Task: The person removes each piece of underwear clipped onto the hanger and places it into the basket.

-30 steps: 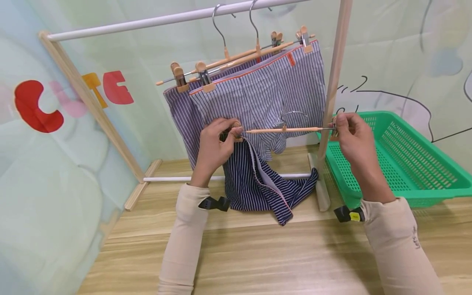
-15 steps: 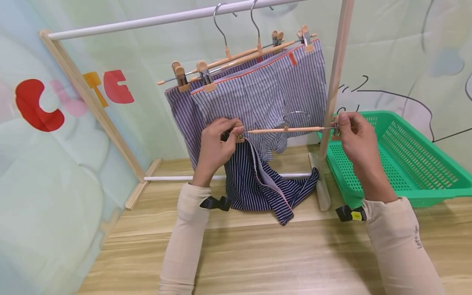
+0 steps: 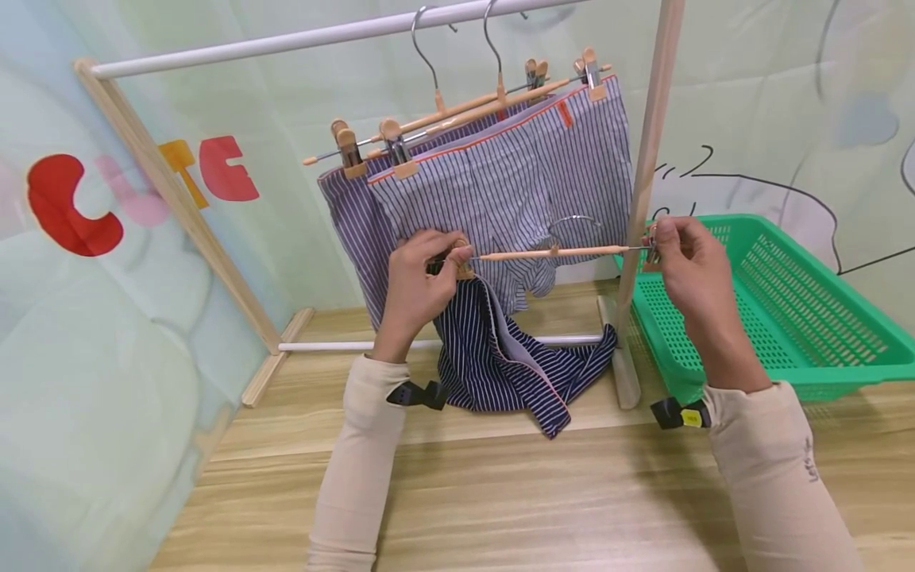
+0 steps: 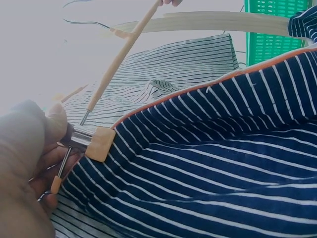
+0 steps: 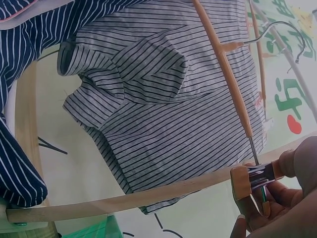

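Observation:
Both hands hold a clip hanger point(image 3: 586, 252) level in front of the rack. My left hand point(image 3: 420, 278) pinches its left clip point(image 4: 101, 144), whose pad sits on one waistband corner of navy shorts point(image 3: 475, 353) with white stripes. The shorts hang from that corner, and their other end droops toward the tabletop. My right hand point(image 3: 689, 262) pinches the right clip point(image 5: 241, 183) between thumb and fingers. No cloth is between that clip's pads in the right wrist view. The hanger's hook point(image 5: 285, 24) points away from me.
A rack with a white top rail point(image 3: 322, 42) stands behind the hands. From it hang light striped shorts point(image 3: 493, 179) and purple striped shorts point(image 3: 346, 214) on clip hangers. A green basket point(image 3: 843, 373) sits right of the rack's wooden post point(image 3: 654, 119) on the wooden table point(image 3: 500, 500).
Both hands and the hanger have shifted very slightly to the right over the last second. The left clip's pad shows a little lower at the navy waistband. Both hands keep their pinch.

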`<state>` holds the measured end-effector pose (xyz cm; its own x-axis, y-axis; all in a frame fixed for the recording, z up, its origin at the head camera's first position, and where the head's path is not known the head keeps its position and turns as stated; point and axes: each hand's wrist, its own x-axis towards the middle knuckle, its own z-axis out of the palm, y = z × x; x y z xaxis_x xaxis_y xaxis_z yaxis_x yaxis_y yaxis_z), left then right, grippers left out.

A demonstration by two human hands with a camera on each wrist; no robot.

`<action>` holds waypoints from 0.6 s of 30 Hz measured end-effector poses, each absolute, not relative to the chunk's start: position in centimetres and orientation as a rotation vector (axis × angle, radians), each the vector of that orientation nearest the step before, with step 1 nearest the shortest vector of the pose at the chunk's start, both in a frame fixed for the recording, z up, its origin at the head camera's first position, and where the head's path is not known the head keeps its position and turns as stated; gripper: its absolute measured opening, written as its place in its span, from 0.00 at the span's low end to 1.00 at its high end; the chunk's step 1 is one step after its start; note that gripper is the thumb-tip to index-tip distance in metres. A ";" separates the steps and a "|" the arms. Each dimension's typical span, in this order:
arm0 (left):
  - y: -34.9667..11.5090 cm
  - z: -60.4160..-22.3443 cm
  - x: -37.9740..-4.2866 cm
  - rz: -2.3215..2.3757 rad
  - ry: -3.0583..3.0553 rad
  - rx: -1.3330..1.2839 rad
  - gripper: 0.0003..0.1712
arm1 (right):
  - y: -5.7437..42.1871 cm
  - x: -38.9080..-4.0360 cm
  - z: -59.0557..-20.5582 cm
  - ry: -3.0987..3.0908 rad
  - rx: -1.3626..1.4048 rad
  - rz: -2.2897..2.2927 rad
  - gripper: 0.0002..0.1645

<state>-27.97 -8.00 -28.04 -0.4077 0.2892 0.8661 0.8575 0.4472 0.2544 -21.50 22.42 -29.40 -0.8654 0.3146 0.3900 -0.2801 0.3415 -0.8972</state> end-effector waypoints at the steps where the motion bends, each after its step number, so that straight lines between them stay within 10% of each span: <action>1: -8.0 -28.0 -28.0 -0.922 -1.921 -0.964 0.09 | 22.4 -21.5 -29.4 -2.105 -0.030 1.553 0.30; 18: -8.0 -28.1 -28.1 -0.936 -1.919 -0.958 0.09 | 22.4 -21.5 -29.3 -2.094 -0.015 1.555 0.30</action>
